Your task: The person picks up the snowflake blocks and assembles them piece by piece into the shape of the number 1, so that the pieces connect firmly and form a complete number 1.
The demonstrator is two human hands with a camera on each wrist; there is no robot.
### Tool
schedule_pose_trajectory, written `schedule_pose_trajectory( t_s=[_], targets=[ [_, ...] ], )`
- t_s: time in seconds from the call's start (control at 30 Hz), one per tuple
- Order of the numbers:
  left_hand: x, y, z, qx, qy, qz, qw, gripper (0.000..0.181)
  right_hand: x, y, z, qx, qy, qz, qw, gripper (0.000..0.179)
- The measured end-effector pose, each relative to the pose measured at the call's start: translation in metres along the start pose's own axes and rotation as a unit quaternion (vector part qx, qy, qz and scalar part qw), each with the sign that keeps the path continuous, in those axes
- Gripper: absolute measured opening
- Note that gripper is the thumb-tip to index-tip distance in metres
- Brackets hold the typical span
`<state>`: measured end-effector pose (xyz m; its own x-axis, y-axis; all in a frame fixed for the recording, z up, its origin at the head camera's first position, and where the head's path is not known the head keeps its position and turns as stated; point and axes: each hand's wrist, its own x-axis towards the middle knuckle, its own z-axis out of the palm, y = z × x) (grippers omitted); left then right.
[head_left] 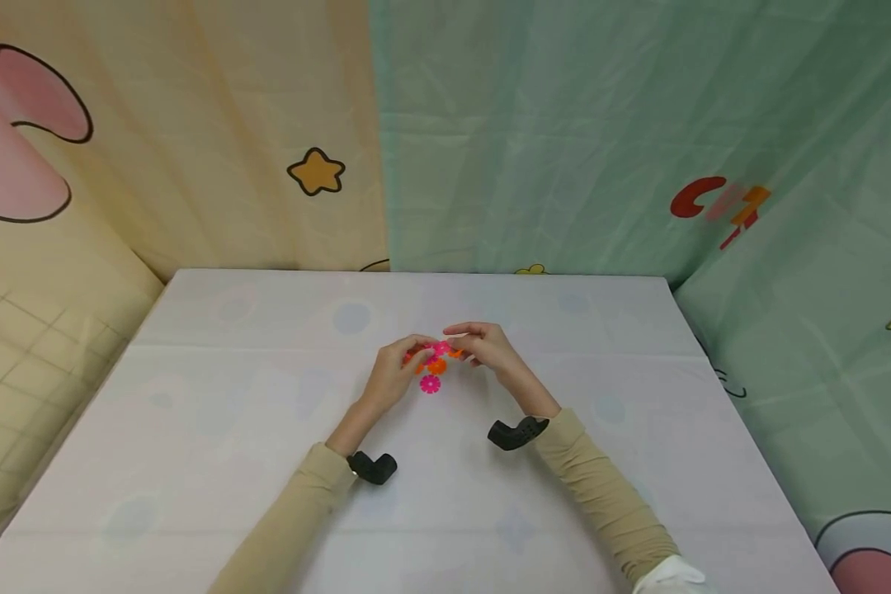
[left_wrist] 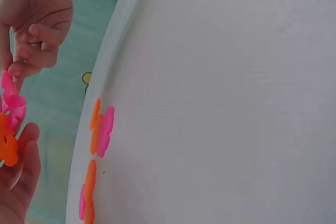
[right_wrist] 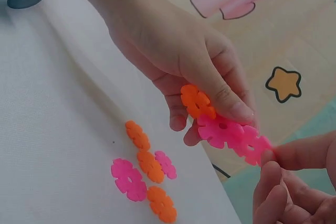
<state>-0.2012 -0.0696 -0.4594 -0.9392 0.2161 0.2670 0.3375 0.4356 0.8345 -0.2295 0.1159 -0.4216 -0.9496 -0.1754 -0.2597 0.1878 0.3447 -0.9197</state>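
My left hand [head_left: 397,371] grips an orange flower-shaped interlocking disc [right_wrist: 193,99] and a pink disc [right_wrist: 220,129] between thumb and fingers. Another pink disc [right_wrist: 252,146] meets the first one edge to edge, and my right hand [right_wrist: 302,182] pinches its far end. Whether the two pink discs are slotted together I cannot tell. In the head view the right hand [head_left: 488,351] faces the left, both just above the table. Below them lie loose discs: a pink one [right_wrist: 128,180], an orange one [right_wrist: 161,204] and several others.
The white-covered table [head_left: 267,462] spreads around the hands, its far edge near a patterned curtain [head_left: 535,148]. Black wrist cameras sit on the left wrist [head_left: 372,468] and right wrist [head_left: 517,433].
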Motion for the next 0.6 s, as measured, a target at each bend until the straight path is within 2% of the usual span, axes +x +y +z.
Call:
schedule_pose_trajectory(
  t_s=[0.1,0.2,0.4,0.6],
  targets=[
    [-0.001,0.001,-0.001,0.0,-0.014,-0.001,0.9999,0.023,0.001,0.0,0.002,0.0,0.0,0.001,1.0,0.029],
    [-0.002,0.002,-0.002,0.003,-0.013,0.007,0.9999,0.025,0.001,0.0,0.004,0.002,0.001,0.002,1.0,0.028],
    [-0.004,0.0,-0.003,0.039,0.021,0.023,0.9988,0.026,0.002,0.002,0.009,0.001,-0.003,-0.004,1.0,0.028],
    [-0.006,-0.004,-0.008,0.058,0.049,0.003,0.9971,0.022,0.004,0.009,0.013,-0.013,0.0,-0.032,0.9994,0.026]
  ],
)
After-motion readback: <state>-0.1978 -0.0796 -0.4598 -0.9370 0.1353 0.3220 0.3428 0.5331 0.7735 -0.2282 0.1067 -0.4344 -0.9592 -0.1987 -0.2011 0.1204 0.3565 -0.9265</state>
